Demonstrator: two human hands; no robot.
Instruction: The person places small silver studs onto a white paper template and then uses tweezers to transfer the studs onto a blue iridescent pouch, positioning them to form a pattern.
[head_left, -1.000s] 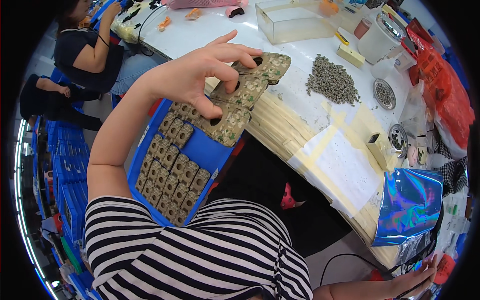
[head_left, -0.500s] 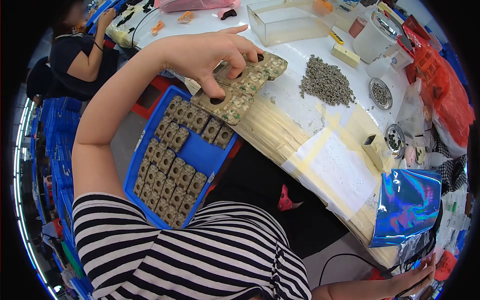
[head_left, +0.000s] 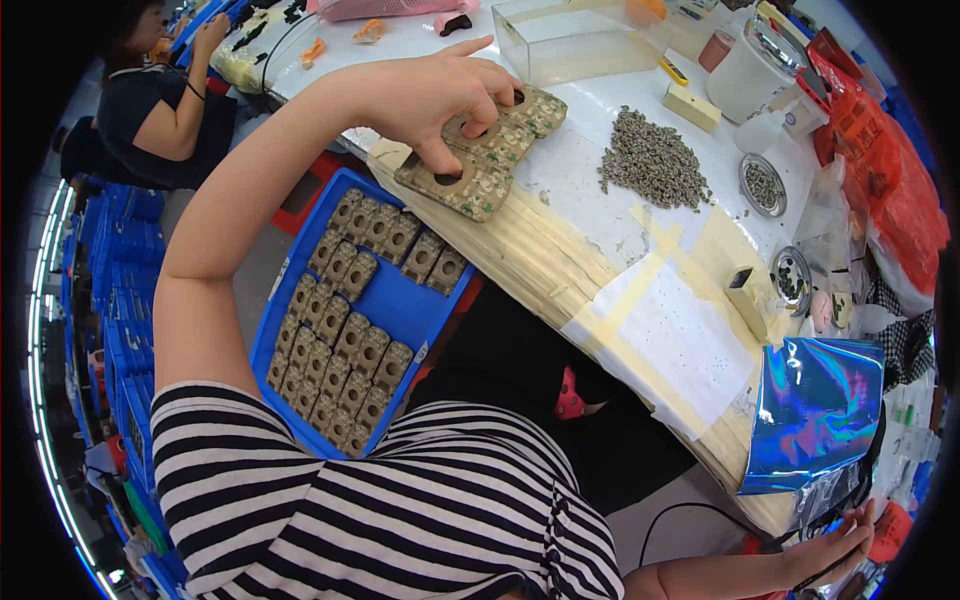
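Your right hand [head_left: 825,555] hangs low beside the workbench's near corner, grip hidden. At your lap, a blue tray [head_left: 415,305] holds rows of square holed blocks [head_left: 345,345]. Your left hand [head_left: 430,95] pinches a strip of joined blocks [head_left: 480,160] on the workbench [head_left: 600,215] edge; beyond lies a grey pellet heap [head_left: 652,162].

My left hand [head_left: 440,95] pinches a strip of flat, mottled grey-brown holed blocks [head_left: 482,150] on the white table [head_left: 590,190], above a blue plastic tray [head_left: 405,305].
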